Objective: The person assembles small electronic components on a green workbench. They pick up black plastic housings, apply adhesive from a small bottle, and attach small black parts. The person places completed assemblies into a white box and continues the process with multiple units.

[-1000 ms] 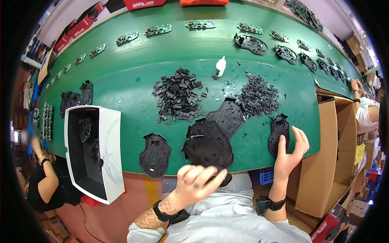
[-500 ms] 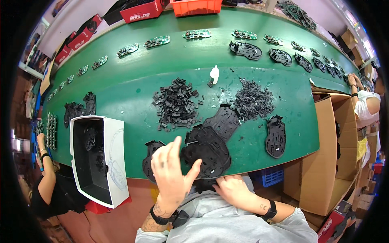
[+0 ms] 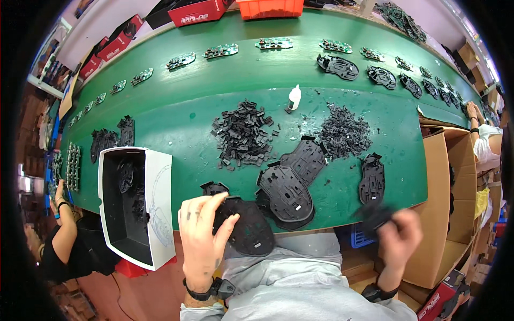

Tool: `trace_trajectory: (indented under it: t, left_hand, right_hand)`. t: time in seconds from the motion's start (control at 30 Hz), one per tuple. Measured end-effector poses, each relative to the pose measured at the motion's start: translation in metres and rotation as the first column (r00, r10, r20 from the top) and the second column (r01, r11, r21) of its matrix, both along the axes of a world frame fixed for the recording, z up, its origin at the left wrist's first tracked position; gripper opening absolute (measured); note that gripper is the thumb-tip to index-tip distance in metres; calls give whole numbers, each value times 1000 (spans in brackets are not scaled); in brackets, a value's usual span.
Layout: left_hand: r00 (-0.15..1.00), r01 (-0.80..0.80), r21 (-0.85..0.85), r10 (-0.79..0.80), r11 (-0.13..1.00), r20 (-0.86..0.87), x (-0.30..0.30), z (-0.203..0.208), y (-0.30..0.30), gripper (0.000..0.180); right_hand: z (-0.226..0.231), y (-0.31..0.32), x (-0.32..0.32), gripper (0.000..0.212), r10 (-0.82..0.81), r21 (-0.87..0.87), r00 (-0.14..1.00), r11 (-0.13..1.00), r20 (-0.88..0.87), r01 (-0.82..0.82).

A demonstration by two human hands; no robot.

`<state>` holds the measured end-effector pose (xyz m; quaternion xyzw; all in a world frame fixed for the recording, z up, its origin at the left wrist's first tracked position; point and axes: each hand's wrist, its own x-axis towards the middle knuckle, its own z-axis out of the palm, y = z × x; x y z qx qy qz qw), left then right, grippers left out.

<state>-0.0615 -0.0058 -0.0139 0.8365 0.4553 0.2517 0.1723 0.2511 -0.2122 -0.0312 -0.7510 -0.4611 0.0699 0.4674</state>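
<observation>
one black shell point(image 3: 249, 230) is gripped in our left hand point(image 3: 201, 235) at the bench point(image 3: 187, 123) edge; our right hand point(image 3: 401, 235) grasps a blurred dark piece point(image 3: 373, 218). beyond them, we see stacked shells point(image 3: 289, 195) and heaped small black blocks point(image 3: 243, 134).

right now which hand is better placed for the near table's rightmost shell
Likely the right hand: it's nearer that black shell, though holding a blurred dark part; the left hand holds another shell.

The left hand point(image 3: 201, 236) now grips a black shell point(image 3: 250, 229); the right hand point(image 3: 400, 236) has moved rightward.
</observation>
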Motion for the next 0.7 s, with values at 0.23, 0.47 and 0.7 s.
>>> trace_trajectory:
  t: [0.23,0.47,0.7]
  left_hand:
    - [983,4,61,8,998,-181,12,-17,-2,40]
    - [982,-98,94,112,991,-152,21,-25,-3,48]
    - [979,137,128,-114,982,-168,49,-23,-5,58]
  right_hand:
    - [-54,22,90,34,-409,31,865,899,-292,436]
    - [-46,40,73,25,-453,-101,740,817,497,568]
    - [9,98,-55,47,98,-137,983,988,153,-77]
